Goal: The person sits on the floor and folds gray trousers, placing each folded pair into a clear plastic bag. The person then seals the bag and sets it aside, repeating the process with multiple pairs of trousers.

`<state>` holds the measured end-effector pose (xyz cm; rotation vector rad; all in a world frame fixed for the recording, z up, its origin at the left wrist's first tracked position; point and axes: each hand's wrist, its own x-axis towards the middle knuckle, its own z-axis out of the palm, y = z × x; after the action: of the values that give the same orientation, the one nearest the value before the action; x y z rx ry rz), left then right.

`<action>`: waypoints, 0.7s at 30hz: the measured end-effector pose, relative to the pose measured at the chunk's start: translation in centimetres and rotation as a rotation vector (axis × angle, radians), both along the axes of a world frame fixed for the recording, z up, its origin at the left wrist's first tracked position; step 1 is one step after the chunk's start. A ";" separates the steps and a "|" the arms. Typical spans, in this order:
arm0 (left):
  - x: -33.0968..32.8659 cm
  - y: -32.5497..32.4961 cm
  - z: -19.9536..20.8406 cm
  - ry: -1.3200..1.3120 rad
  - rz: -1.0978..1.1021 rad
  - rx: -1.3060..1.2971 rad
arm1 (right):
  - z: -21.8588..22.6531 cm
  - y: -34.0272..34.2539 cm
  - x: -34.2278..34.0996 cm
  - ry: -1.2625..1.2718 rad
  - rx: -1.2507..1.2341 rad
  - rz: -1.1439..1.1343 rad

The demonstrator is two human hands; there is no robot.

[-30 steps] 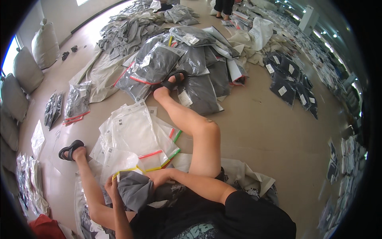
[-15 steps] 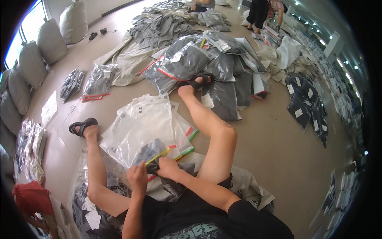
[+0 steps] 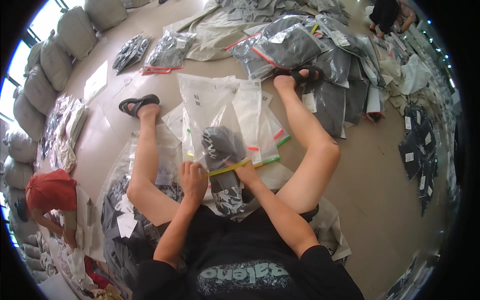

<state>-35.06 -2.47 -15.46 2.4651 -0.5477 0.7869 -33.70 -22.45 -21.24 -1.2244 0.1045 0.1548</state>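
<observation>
Sitting: the person is seen from above, seated on the tan floor (image 3: pixel 380 165) with both bare legs stretched forward and a black sandal on each foot.
Left hand: the left hand (image 3: pixel 194 179) is closed on the near, open edge of a clear plastic zip bag with a yellow strip (image 3: pixel 220 142), at the left end of that strip.
Right hand: the right hand (image 3: pixel 246 172) is closed on the same yellow strip at its right end, the fingers pinched over the edge.
Garment: a folded dark grey garment with white print (image 3: pixel 221 147) is lodged partly inside the bag; its far part is seen through the plastic between the legs, and its near part is left outside the mouth, against the lap.
Bag stack: more flat clear plastic bags with coloured strips (image 3: pixel 260 125) are spread on the floor under and just beyond the held bag, between the knees.
Left pile: a heap of dark grey garments with white tags (image 3: pixel 125 225) is lying in loose plastic beside the left thigh.
Far pile: bagged grey garments (image 3: pixel 300 47) are stacked beyond the right foot, touching the sandal.
Sacks: large stuffed grey sacks (image 3: pixel 55 55) are lined along the far left edge.
Others: a person in a red top (image 3: pixel 50 192) is bent over at the left rim, well apart from the hands.
</observation>
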 end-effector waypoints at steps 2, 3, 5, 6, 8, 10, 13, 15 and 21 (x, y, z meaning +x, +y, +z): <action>-0.8 -0.1 -1.4 0.054 -0.021 -0.109 | 0.5 -0.4 0.2 0.223 0.138 0.050; -2.1 -0.1 -1.9 0.159 -0.111 -0.129 | 1.8 -0.1 0.0 0.210 0.324 0.004; -3.0 -1.4 0.4 0.191 -0.331 -0.095 | 2.2 -1.0 0.3 0.111 0.213 -0.094; -3.3 -1.6 1.3 0.207 -0.358 -0.092 | 2.2 -1.3 0.4 0.022 0.038 -0.122; -3.9 -2.1 2.5 0.221 -0.439 -0.068 | 1.3 -1.2 0.4 -0.139 -0.303 -0.173; -4.2 -2.5 3.1 0.205 -0.537 -0.029 | 1.0 -1.0 0.7 -0.297 -0.635 -0.207; -4.1 -2.0 2.0 0.168 -0.403 -0.001 | 1.5 -1.0 1.3 -0.123 -0.539 -0.135; -3.4 -1.4 1.6 0.089 -0.189 -0.003 | 1.1 -1.1 1.7 -0.095 -0.280 -0.158; -6.2 -1.4 -1.8 0.397 -0.133 -0.162 | -2.7 -1.7 3.3 -0.028 -0.221 -0.260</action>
<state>-41.27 -3.85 -17.22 2.3204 -0.4713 0.2642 -30.35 -24.11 -23.96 -1.4195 0.2608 -0.1035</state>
